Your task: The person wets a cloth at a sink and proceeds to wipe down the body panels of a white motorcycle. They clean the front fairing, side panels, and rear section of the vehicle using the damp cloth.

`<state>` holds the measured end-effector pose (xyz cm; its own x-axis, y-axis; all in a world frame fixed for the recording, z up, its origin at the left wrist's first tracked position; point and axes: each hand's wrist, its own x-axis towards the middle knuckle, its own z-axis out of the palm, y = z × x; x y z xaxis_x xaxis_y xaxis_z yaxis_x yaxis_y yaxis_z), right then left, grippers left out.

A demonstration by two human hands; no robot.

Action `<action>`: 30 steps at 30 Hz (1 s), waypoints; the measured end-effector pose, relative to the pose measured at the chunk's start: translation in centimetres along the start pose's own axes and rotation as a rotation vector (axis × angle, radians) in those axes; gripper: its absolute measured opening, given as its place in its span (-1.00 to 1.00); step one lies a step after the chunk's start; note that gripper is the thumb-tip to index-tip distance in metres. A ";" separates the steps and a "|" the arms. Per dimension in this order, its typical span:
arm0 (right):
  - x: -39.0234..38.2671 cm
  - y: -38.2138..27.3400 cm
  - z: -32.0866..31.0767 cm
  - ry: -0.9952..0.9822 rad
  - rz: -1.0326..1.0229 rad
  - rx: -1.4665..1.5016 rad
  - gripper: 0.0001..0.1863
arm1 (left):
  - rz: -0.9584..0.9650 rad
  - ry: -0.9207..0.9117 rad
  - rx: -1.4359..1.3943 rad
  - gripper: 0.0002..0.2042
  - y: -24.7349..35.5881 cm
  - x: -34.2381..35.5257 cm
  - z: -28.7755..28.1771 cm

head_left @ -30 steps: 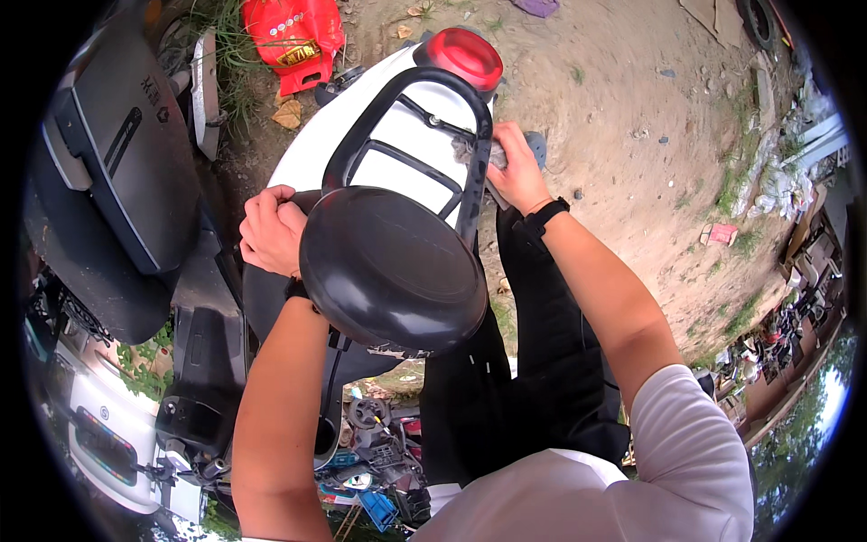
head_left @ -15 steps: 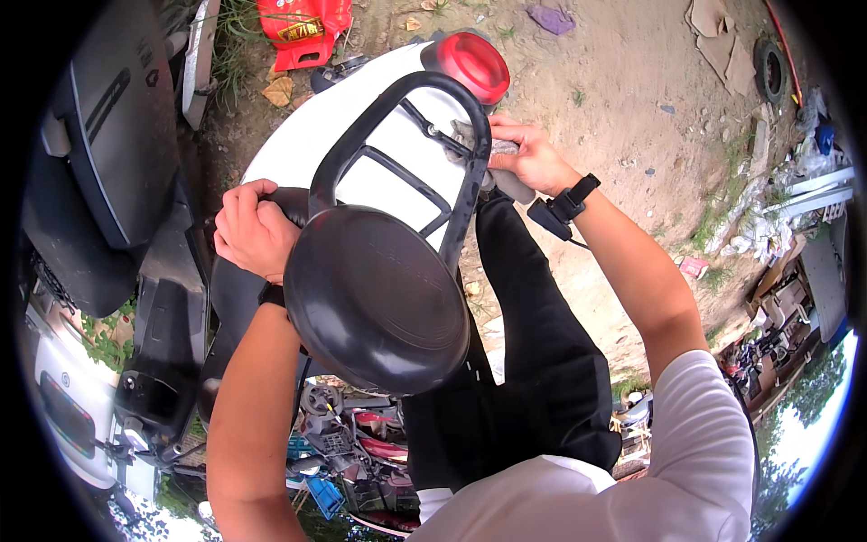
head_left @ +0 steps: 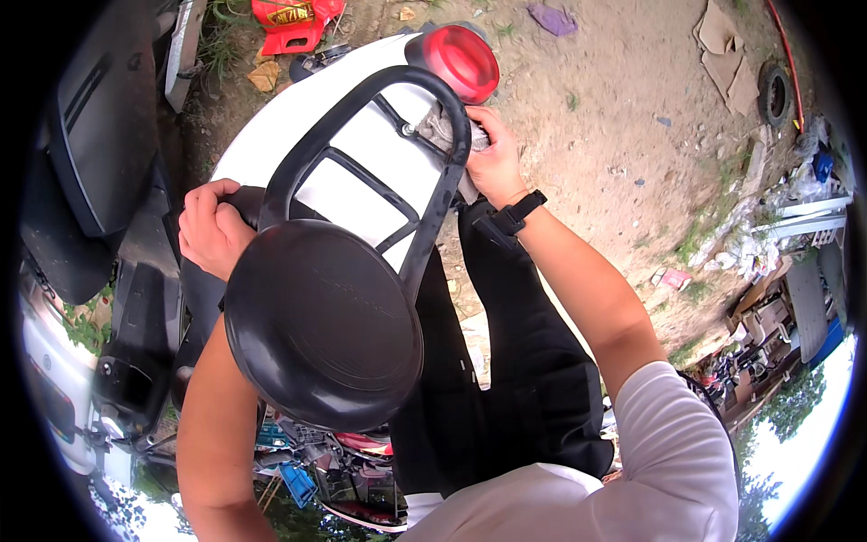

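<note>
A white scooter tail (head_left: 262,135) lies ahead of me, ending in a red tail light (head_left: 462,65). Above it runs a black tubular rear rack (head_left: 293,172) with a round black backrest pad (head_left: 325,316) at its near end. My left hand (head_left: 214,230) has its fingers curled over the edge of the black seat (head_left: 244,202), left of the pad. On the right side, my right hand (head_left: 495,161) grips a crumpled grey cloth (head_left: 440,126), pressed against the white bodywork beneath the rack. The rack's tube partly covers the cloth.
Other scooters crowd the left, including a dark one (head_left: 108,154). A red plastic bag (head_left: 293,23) lies on the dirt beyond the tail. Cardboard (head_left: 722,59), a small tyre (head_left: 774,93) and piled scrap lie at the right.
My right hand has moved the cloth inward, farther under the rack. The scooter now appears more to the left in view. My left hand still rests on the seat edge.
</note>
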<state>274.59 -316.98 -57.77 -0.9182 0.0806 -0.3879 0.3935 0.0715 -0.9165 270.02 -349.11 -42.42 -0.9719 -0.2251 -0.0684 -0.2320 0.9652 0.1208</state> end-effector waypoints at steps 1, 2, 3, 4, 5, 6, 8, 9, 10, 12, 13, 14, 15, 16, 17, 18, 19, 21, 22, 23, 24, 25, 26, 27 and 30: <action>-0.3 0.2 0.5 0.038 0.009 0.005 -0.48 | -0.003 -0.010 -0.005 -0.73 -0.3 0.1 0.0; -0.6 0.3 1.0 0.077 0.019 0.010 -0.48 | -0.005 -0.020 -0.009 -0.73 -0.6 0.2 -0.1; -0.8 0.5 1.5 0.139 -0.004 -0.016 -0.48 | 0.014 -0.040 -0.006 -0.72 -1.0 0.4 -0.1; -1.1 0.6 2.0 0.185 0.040 0.021 -0.48 | 0.019 -0.056 0.005 -0.72 -1.4 0.5 -0.1; -1.3 0.8 2.6 0.232 0.083 0.059 -0.49 | 0.026 -0.073 0.016 -0.72 -1.7 0.6 -0.1; -1.3 0.9 3.1 0.280 0.126 0.097 -0.49 | 0.033 -0.090 0.027 -0.73 -2.1 0.8 -0.1; -1.1 1.3 4.0 0.406 0.204 0.141 -0.53 | 0.021 -0.124 0.007 -0.73 -3.4 1.4 0.1; -0.4 0.6 3.6 0.503 0.372 0.301 -0.56 | -0.003 -0.147 0.006 -0.73 -3.9 1.3 0.2; 0.6 -0.4 3.1 0.603 0.536 0.465 -0.58 | -0.021 -0.168 0.002 -0.73 -4.4 1.6 0.2; 1.2 0.6 1.4 0.605 0.475 0.364 -0.59 | 0.007 -0.149 -0.006 -0.72 -5.3 1.8 1.0; 1.2 0.6 0.3 0.559 0.408 0.323 -0.58 | 0.019 -0.138 -0.001 -0.71 -5.7 1.7 1.6; 0.9 0.1 -0.8 0.505 0.348 0.279 -0.58 | 0.025 -0.132 0.010 -0.71 -5.2 1.7 1.3; 0.6 -0.5 -2.4 0.426 0.324 0.314 -0.54 | 0.066 -0.177 0.007 -0.79 -4.9 1.7 0.7; 0.5 -2.0 -3.5 0.373 0.198 0.161 -0.53 | 0.100 -0.219 0.002 -0.81 -3.9 1.7 -0.4; 0.5 -3.7 -4.3 0.312 0.074 0.009 -0.51 | 0.133 -0.217 -0.005 -0.76 -2.5 1.1 -1.4; 0.9 -5.5 -4.8 0.248 -0.053 -0.142 -0.49 | 0.171 -0.216 -0.012 -0.68 -0.9 0.6 -2.4; 1.8 -7.3 -4.9 0.104 -0.240 -0.331 -0.53 | 0.206 -0.209 -0.003 -0.68 1.4 0.1 -3.5; 3.7 -10.5 -3.8 -0.179 -0.611 -0.703 -0.59 | 0.250 -0.175 0.004 -0.69 2.3 0.1 -4.0; 4.5 -11.1 -2.4 -0.244 -0.713 -0.833 -0.59 | 0.257 -0.152 -0.001 -0.69 2.0 0.2 -3.3; 5.8 -11.1 -0.7 -0.314 -0.809 -0.961 -0.58 | 0.263 -0.133 -0.005 -0.69 1.8 0.2 -2.7; 6.7 -11.3 0.1 -0.385 -0.902 -1.090 -0.57 | 0.251 -0.125 0.028 -0.69 1.7 0.3 -2.4; 7.1 -11.0 0.2 -0.399 -0.937 -1.082 -0.60 | 0.226 -0.117 0.065 -0.70 1.6 0.1 -2.2; 7.4 -10.8 0.3 -0.412 -0.971 -1.075 -0.63 | 0.185 -0.112 0.092 -0.70 1.6 0.1 -2.0; 7.4 -10.6 0.4 -0.425 -1.003 -1.069 -0.66 | 0.149 -0.107 0.118 -0.71 1.7 0.2 -1.8; 6.3 -10.1 0.5 -0.370 -0.871 -0.985 -0.71 | 0.021 -0.083 0.152 -0.73 1.5 0.3 -1.7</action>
<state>264.84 -317.73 -50.96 -0.7809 -0.6114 0.1284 -0.5867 0.6471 -0.4869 269.30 -347.98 -40.54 -0.9684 -0.1993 -0.1497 -0.1974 0.9799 -0.0282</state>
